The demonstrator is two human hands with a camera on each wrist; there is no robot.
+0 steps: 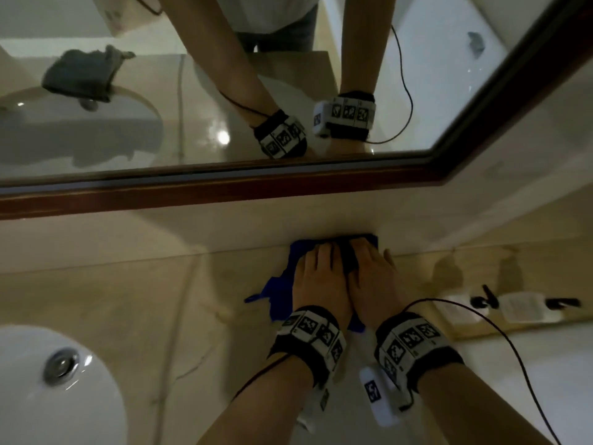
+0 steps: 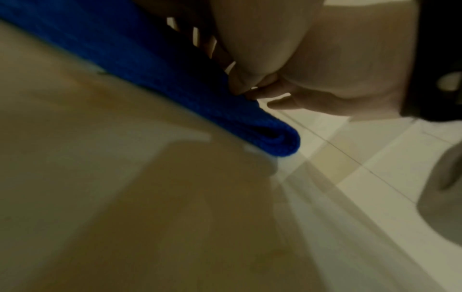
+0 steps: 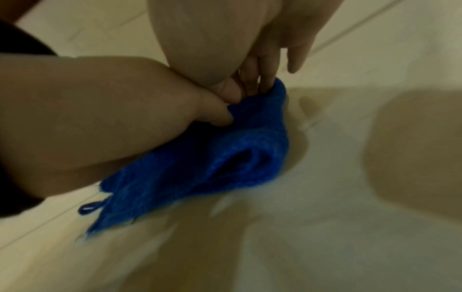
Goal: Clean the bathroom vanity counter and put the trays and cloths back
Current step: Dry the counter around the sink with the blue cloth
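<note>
- The blue cloth (image 1: 285, 271) is a soft, fuzzy microfibre piece, folded in thick rounded layers, with a small loop at one corner (image 3: 90, 208). It lies on the vanity counter (image 1: 134, 303), pushed against the low back wall under the mirror.
- The left hand (image 1: 317, 277) lies flat on the cloth, palm down, fingers straight and pointing to the wall; it presses the cloth and does not close around it.
- The right hand (image 1: 372, 268) lies just beside the left one, touching it, also flat. In the right wrist view its fingertips (image 3: 265, 87) press into the far edge of the cloth, and the little finger stands off the fabric.
- Both wrists carry black bands with white square-pattern markers, and thin black cables run from them.
- The counter is smooth, glossy beige stone with faint veins and a wet shine.
- A round white basin (image 1: 48, 396) with a metal drain (image 1: 61, 364) is set in the counter, well to the left.
- At the right lies a pale tray (image 1: 513, 326) with small bottles; they are blurred.
- The mirror (image 1: 192, 107) has a dark brown wooden frame and reflects both forearms and a grey cloth (image 1: 80, 75).
</note>
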